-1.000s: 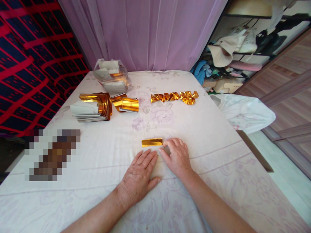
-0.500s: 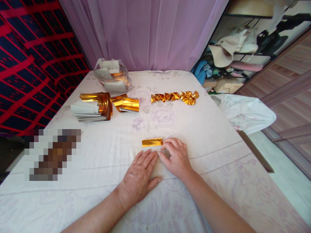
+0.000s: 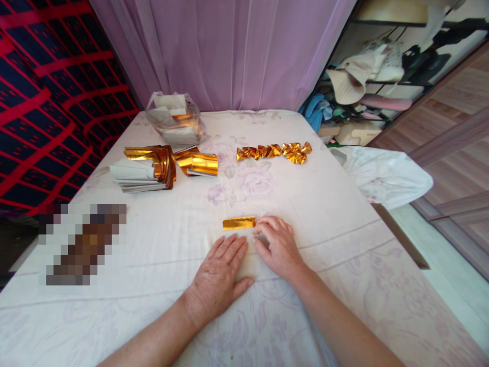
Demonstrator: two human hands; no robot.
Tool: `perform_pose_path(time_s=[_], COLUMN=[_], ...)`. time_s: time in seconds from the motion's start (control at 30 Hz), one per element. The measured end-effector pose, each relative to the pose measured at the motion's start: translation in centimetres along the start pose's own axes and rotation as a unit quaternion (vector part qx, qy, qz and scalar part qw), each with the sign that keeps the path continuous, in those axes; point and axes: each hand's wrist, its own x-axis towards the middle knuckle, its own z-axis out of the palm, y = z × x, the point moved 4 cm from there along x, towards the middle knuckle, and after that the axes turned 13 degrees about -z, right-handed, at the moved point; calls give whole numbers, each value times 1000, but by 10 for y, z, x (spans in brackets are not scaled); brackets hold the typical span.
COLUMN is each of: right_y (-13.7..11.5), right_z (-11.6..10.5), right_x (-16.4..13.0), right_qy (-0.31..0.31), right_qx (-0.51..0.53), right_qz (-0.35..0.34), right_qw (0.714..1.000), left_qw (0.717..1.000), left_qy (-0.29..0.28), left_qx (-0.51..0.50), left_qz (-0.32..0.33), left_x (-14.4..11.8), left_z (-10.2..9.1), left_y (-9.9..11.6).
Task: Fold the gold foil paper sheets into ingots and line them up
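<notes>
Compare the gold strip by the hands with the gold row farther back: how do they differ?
The strip is one flat, smooth rectangle; the row is several crumpled, twisted pieces laid in a line. The strip lies at the right hand, its fingers at the strip's end; the row sits apart, untouched. Both are shiny gold foil on the white sheet.

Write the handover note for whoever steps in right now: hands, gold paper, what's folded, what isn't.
Left hand lies flat on the tablecloth, holding nothing.
Right hand has its fingertips at the right end of the gold strip; grip unclear.
Done: a row of folded gold pieces at the far side.
Left: the stack of gold sheets far left, plus more in the plastic bag.
</notes>
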Motion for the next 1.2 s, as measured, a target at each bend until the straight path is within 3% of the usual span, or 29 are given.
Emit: perform_pose_path(time_s=[0.43, 0.8, 1.2], right_y=[4, 4, 1], right_z=[0, -1, -5], right_x=[-2, -2, -4], right_qy=[-19, -25, 17], right_qx=[17, 16, -12], right_qz=[-9, -1, -28], right_qw=[1000, 1000, 999], left_qw=[1000, 995, 990], left_qy=[9, 47, 68], left_qx=[0, 83, 121], left_qz=[7, 16, 17], left_x=[4, -15, -22], left_z=[-4, -11, -17], left_y=[-2, -26, -34])
